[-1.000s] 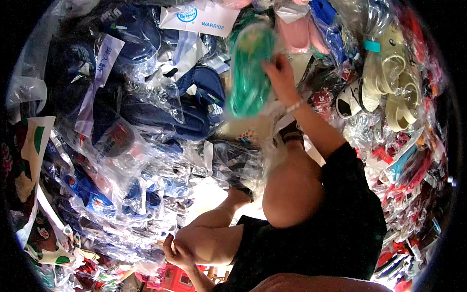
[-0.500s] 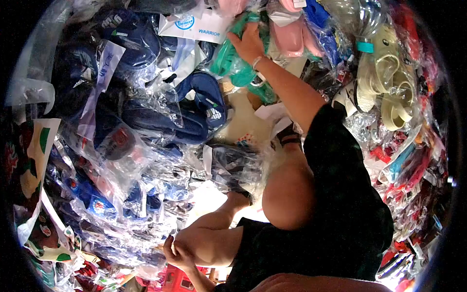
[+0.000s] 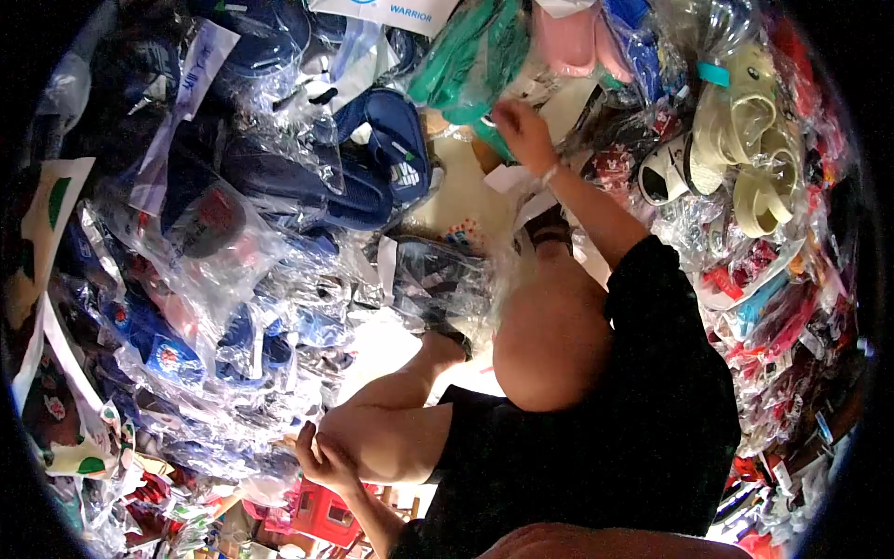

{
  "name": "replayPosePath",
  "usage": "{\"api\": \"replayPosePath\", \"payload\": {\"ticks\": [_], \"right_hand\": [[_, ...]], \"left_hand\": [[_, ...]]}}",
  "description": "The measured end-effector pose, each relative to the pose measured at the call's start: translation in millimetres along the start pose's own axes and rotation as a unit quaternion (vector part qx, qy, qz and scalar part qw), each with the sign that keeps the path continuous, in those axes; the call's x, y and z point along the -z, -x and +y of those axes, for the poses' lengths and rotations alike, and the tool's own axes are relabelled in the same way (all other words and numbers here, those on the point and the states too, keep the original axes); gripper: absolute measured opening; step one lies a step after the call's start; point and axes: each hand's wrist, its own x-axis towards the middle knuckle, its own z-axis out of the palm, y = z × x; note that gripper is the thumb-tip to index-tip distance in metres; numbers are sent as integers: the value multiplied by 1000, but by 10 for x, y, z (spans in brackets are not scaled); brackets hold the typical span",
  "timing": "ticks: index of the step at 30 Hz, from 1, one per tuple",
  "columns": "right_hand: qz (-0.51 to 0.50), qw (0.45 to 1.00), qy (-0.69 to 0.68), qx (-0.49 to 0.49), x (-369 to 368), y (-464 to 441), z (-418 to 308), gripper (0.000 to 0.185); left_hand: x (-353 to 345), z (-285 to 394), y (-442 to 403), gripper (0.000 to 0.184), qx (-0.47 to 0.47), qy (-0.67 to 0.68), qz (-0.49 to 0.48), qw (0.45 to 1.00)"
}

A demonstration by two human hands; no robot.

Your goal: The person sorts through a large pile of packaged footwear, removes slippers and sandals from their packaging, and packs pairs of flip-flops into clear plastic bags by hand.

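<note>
My right hand [image 3: 526,138] is at the lower edge of a pair of green slippers [image 3: 475,65] in clear plastic. Its fingers are curled together, and whether they grip a bit of the wrapping is hidden. A thin band circles that wrist. My left hand [image 3: 326,461] lies beside my bent knee, fingers apart and holding nothing. Left of the green pair, dark blue slippers [image 3: 399,154] sit in plastic, under a white WARRIOR label [image 3: 386,13]. Pink slippers [image 3: 566,45] lie to the right of the green ones.
Wrapped blue footwear [image 3: 168,359] heaps up on the left. On the right are cream clogs [image 3: 745,126], a clear bottle with a teal band [image 3: 714,74] and a pile of bagged footwear. A red plastic crate [image 3: 326,512] is below my left hand.
My right hand has drawn back off the top of the green slippers toward their lower edge, its fingers now curled. The view has shifted slightly; my left hand stays by the knee.
</note>
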Motion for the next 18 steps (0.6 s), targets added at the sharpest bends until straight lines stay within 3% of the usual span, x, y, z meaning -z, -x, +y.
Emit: {"api": "replayPosePath", "payload": {"ticks": [2,3,6,8,9,10,12,15,16,18], "right_hand": [[-102,985,133,-44,-176,372,492,24],[-103,985,133,-47,-230,481,763,24],[-108,982,105,-118,-427,616,1323,41],[2,944,278,-177,-609,624,1424,62],[0,944,280,-178,-653,575,1495,62],[-41,917,289,-271,-673,485,1543,68],[-84,882,295,-357,-664,445,1612,75],[-85,959,47,-265,-459,360,1315,74],[-87,960,48,-261,-383,313,1061,74],[-113,905,-270,-310,-247,239,377,77]], "left_hand": [[-12,-22,-15,24,1,-4,-3,1000],[-9,-26,-19,24,-2,-6,-4,1000],[-17,-50,-19,25,0,-11,-6,1000],[-28,-48,-36,24,5,-11,-5,1000],[-27,-36,-41,24,2,-20,-6,1000],[-27,-25,-44,24,0,-28,-7,1000],[-38,-19,-63,24,2,-17,-10,1000],[-13,32,-67,23,-2,-5,-8,1000],[-33,46,-64,23,-9,6,-9,1000],[-28,24,-38,22,-21,0,-7,1000]]}}
